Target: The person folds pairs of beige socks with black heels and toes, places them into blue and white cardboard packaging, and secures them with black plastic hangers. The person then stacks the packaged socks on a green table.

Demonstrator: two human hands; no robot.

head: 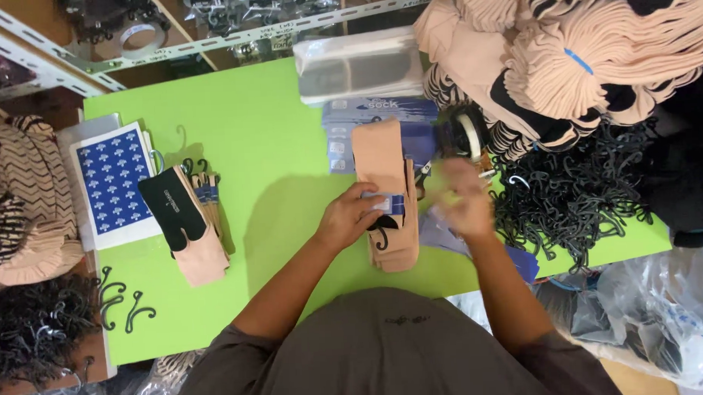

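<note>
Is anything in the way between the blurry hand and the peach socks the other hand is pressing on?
Nothing visible. The right hand hovers beside the peach socks, with only bare green table and blue cards between them. The left hand already rests on the socks' blue label.

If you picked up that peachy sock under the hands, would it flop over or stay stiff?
Probably floppy: the sock is thin knit fabric lying flat on the green table. It likely weighs little, being just cloth. The left hand presses the end with a card band and small black hanger, so that end may stay stiffer.
</note>
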